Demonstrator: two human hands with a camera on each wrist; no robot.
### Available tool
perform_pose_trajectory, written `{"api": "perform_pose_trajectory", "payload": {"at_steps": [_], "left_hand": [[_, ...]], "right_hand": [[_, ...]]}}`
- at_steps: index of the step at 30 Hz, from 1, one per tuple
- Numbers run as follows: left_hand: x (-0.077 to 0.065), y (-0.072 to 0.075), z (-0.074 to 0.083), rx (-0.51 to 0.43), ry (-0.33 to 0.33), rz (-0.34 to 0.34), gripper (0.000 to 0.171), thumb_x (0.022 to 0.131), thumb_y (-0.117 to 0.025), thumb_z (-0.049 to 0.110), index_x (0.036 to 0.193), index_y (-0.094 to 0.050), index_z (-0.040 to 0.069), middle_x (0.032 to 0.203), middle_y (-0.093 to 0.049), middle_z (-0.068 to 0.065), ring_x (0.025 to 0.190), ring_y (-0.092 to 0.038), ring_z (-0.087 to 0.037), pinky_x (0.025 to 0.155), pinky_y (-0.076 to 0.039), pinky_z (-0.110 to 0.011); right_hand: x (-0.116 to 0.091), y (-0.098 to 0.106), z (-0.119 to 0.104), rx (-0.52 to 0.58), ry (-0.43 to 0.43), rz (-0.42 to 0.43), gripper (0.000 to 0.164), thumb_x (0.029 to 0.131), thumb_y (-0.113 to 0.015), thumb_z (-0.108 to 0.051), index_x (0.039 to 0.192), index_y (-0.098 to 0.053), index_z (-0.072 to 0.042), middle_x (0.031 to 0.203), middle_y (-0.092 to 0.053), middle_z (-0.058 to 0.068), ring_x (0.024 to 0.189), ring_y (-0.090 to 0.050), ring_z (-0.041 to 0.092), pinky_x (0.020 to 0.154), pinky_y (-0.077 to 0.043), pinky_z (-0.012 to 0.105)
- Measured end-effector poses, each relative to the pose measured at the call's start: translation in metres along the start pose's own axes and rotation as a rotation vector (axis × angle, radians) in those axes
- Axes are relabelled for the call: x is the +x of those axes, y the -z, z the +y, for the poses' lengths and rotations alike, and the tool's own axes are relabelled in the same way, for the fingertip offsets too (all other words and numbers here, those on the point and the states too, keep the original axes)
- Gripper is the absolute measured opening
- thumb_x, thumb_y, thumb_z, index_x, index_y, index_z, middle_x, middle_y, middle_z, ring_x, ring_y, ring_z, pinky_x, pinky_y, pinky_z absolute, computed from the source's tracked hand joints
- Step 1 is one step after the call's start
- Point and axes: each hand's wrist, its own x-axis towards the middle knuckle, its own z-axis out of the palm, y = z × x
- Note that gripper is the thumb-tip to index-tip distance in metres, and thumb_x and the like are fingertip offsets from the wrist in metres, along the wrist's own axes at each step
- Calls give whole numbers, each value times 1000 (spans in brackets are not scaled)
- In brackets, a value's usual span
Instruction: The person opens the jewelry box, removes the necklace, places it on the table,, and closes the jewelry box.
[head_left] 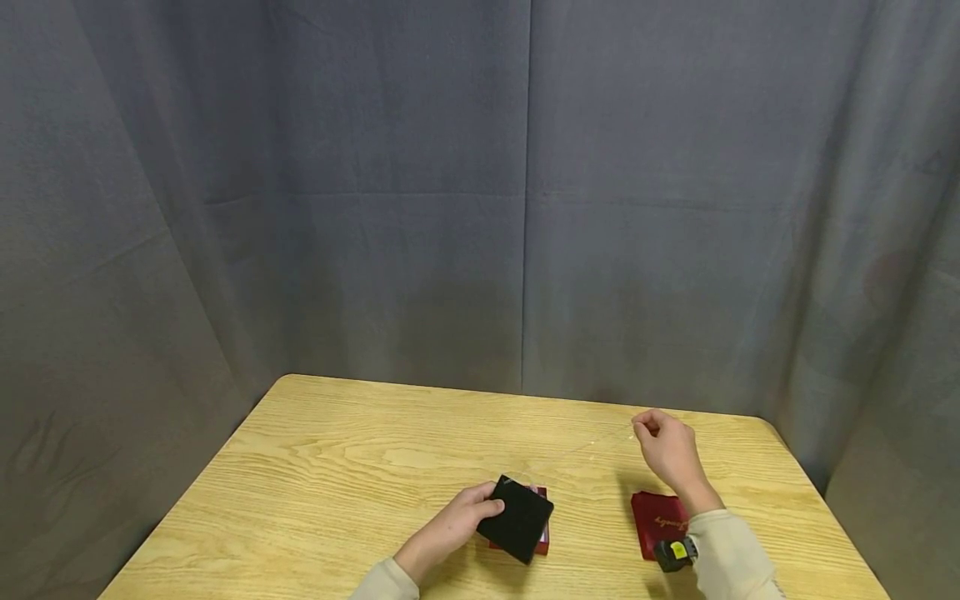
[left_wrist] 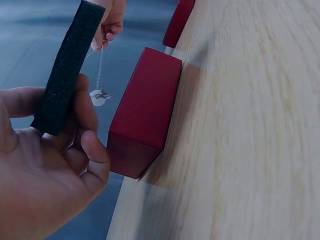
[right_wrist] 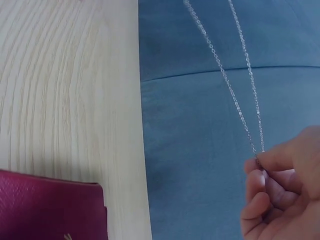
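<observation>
My left hand (head_left: 455,520) holds a square black foam pad (head_left: 515,518) by its edge, thumb on top. Beneath the pad, a small red box (left_wrist: 145,100) stands on the table, mostly covered in the head view. Raised over the table on the right, my right hand (head_left: 667,448) pinches one end of a thin silver necklace (right_wrist: 227,85) between thumb and fingertips. Two strands of its chain run from those fingers toward the pad; where they meet the pad is hidden. A small pale pendant (left_wrist: 99,97) hangs on a chain in the left wrist view.
A dark red, flat piece with gold lettering (head_left: 660,523) lies on the table below my right forearm. The light wooden table (head_left: 315,467) ends at a grey curtain (head_left: 405,250) behind it. A black device (head_left: 675,554) is strapped to my right wrist.
</observation>
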Motion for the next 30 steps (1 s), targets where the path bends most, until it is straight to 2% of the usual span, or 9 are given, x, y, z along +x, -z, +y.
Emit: {"api": "perform_pose_trajectory", "payload": {"at_steps": [9, 14, 24, 30], "left_hand": [[-1, 1, 1, 12, 6, -6, 39, 100, -39, 18, 131, -49, -4, 113, -62, -11, 111, -53, -21, 105, -23, -53], [-1, 1, 2, 17, 1, -10, 39, 99, -41, 20, 130, -51, -2, 109, -63, -9, 104, -56, -20, 103, -27, -51], [1, -2, 2, 2, 3, -19, 40, 99, -42, 18, 132, -49, -4, 111, -63, -10, 95, -60, -17, 97, -37, -38], [0, -3, 1, 9, 5, -30, 38, 100, -41, 18, 130, -51, -2, 109, -63, -9, 96, -59, -17, 97, -37, -40]], "right_hand": [[1, 1, 7, -4, -21, -3, 18, 95, -54, -11, 99, -66, 2, 80, -63, 8, 65, -51, 17, 60, -42, 33], [3, 0, 9, 3, -33, 6, 18, 95, -54, -11, 98, -66, 1, 79, -63, 8, 64, -51, 17, 59, -42, 32], [7, 0, 15, -5, -54, 20, 17, 94, -54, -10, 97, -66, 1, 77, -62, 8, 65, -51, 17, 59, -41, 32], [8, -1, 18, -7, -70, 22, 18, 94, -54, -11, 97, -66, 2, 77, -62, 8, 66, -51, 18, 59, -40, 31]]}}
